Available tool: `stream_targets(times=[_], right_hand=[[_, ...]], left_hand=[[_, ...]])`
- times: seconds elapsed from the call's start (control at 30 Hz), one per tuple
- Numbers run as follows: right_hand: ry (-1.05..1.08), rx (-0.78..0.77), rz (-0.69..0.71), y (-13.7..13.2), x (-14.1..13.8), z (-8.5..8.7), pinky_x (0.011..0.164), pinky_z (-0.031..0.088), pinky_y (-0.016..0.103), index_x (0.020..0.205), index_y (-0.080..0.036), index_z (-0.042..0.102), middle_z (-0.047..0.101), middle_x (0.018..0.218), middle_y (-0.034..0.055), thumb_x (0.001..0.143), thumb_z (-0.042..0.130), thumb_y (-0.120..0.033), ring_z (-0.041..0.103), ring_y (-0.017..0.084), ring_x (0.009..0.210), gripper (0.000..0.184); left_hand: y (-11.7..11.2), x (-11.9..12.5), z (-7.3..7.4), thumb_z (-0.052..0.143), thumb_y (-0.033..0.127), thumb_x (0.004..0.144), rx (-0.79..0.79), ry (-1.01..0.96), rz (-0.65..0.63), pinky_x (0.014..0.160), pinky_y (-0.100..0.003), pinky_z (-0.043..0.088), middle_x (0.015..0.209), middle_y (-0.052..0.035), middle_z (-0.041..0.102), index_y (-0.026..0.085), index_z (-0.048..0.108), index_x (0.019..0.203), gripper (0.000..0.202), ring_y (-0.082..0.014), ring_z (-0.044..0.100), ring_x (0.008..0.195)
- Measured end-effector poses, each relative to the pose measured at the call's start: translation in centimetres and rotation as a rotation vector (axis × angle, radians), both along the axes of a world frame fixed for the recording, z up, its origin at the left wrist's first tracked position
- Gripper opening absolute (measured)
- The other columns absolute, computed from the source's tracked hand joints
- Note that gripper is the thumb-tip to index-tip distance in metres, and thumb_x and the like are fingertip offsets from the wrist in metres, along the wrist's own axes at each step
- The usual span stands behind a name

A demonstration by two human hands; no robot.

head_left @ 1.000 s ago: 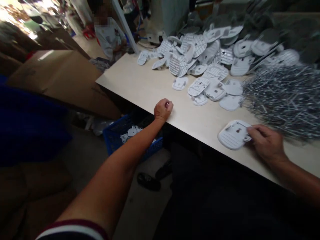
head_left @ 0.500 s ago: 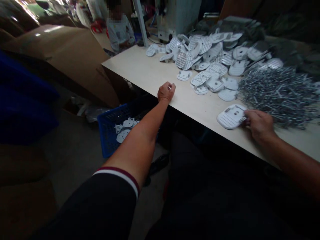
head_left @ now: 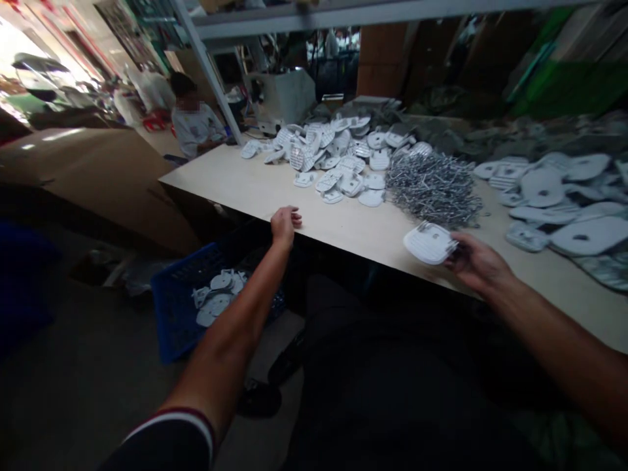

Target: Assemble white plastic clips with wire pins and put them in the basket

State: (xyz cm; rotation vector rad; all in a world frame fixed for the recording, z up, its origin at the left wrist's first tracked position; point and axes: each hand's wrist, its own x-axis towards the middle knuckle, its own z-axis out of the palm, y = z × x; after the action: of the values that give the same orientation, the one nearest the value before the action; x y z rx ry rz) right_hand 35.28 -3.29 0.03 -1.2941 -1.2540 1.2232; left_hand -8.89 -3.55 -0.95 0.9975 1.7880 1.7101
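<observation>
the right hand (head_left: 477,263) is clamping a white ribbed plastic plate (head_left: 430,243) by one end, holding it at the edge of the table (head_left: 230,180), long axis running sideways, rounded end pointing left; the left hand (head_left: 284,226) is resting curled closed on the edge, above a blue crate (head_left: 184,304).
</observation>
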Motion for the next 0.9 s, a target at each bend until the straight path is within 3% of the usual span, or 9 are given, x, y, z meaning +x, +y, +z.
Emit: stream_targets(times=[0.13,0.27,0.37,0.47,0.53,0.67,0.77,0.83,0.9], right_hand=[[0.202,-0.195,0.117,-1.2,-0.7,0.0,0.05,0.051,0.024,0.09,-0.019,0.07,0.067,0.079,0.0054,0.086,0.07,-0.035,0.058,0.016,0.06,0.016],[0.289,-0.259,0.452,-2.5,-2.2,0.5,0.05,0.045,0.021,0.085,-0.018,0.069,0.063,0.069,0.0018,0.083,0.085,-0.049,0.054,0.012,0.057,0.035],[0.164,-0.175,0.653,-2.8,-3.0,0.4,0.047,0.037,0.022,0.086,-0.018,0.069,0.057,0.059,-0.0017,0.082,0.084,-0.065,0.047,0.011,0.05,0.049],[0.021,-0.024,0.709,-2.1,-3.0,-0.1,0.049,0.037,0.024,0.092,-0.019,0.072,0.061,0.064,-0.0006,0.089,0.073,-0.07,0.05,0.013,0.052,0.051],[-0.165,0.194,0.616,-1.0,-2.3,-0.4,0.058,0.045,0.028,0.097,-0.02,0.075,0.069,0.079,0.0038,0.094,0.069,-0.061,0.059,0.017,0.062,0.042],[-0.516,0.592,0.11,2.6,1.0,-0.6,0.082,0.053,0.038,0.113,-0.022,0.076,0.073,0.112,0.0112,0.097,0.064,-0.041,0.066,0.024,0.083,0.027],[-0.508,0.565,-0.143,5.9,4.9,-0.4,0.09,0.054,0.043,0.127,-0.021,0.072,0.068,0.128,0.0148,0.093,0.068,-0.035,0.067,0.026,0.086,0.037],[-0.382,0.425,-0.275,8.1,7.4,-0.5,0.095,0.054,0.044,0.129,-0.022,0.071,0.065,0.137,0.0156,0.086,0.075,-0.03,0.068,0.028,0.094,0.044],[-0.241,0.265,-0.334,10.0,9.3,-0.7,0.091,0.057,0.041,0.121,-0.022,0.073,0.069,0.129,0.0146,0.08,0.08,-0.026,0.069,0.028,0.096,0.042]], left_hand=[[-5.7,9.0,-0.9,0.054,0.064,0.093,-0.023,-0.141,-0.31,0.074,-0.035,0.059,0.087,-0.0119,0.076,0.016,0.072,0.1,0.052,-0.0217,0.074,0.076],[-9.5,16.8,-1.6,0.048,0.077,0.096,-0.271,-0.776,-0.874,0.088,-0.044,0.061,0.109,-0.0188,0.081,0.015,0.074,0.123,0.072,-0.0305,0.079,0.095],[-10.4,19.7,-1.5,0.041,0.087,0.093,-0.38,-1.067,-1.151,0.096,-0.048,0.058,0.125,-0.0273,0.077,0.007,0.071,0.134,0.095,-0.0368,0.078,0.106],[-10.6,20.5,-1.5,0.04,0.086,0.094,-0.392,-1.197,-1.203,0.094,-0.045,0.058,0.125,-0.0292,0.077,0.003,0.072,0.133,0.097,-0.0371,0.079,0.105],[-10.5,20.3,-1.5,0.042,0.08,0.098,-0.351,-1.184,-1.134,0.088,-0.042,0.06,0.117,-0.0267,0.08,0.005,0.073,0.131,0.087,-0.0352,0.081,0.098],[-10.1,19.1,-1.1,0.044,0.072,0.101,-0.282,-1.098,-1.028,0.089,-0.043,0.062,0.116,-0.024,0.081,0.011,0.075,0.13,0.074,-0.0335,0.081,0.096],[-9.4,17.7,0.0,0.047,0.067,0.102,-0.225,-1.033,-1.013,0.097,-0.05,0.061,0.127,-0.0245,0.078,0.015,0.071,0.14,0.069,-0.0371,0.081,0.105],[-8.7,16.8,0.8,0.05,0.064,0.101,-0.192,-1.005,-1.013,0.102,-0.055,0.059,0.133,-0.0236,0.076,0.02,0.064,0.15,0.067,-0.0406,0.079,0.111],[-7.9,16.0,1.4,0.053,0.061,0.1,-0.173,-0.993,-1.008,0.108,-0.059,0.056,0.136,-0.0222,0.074,0.024,0.057,0.158,0.069,-0.043,0.077,0.117]])
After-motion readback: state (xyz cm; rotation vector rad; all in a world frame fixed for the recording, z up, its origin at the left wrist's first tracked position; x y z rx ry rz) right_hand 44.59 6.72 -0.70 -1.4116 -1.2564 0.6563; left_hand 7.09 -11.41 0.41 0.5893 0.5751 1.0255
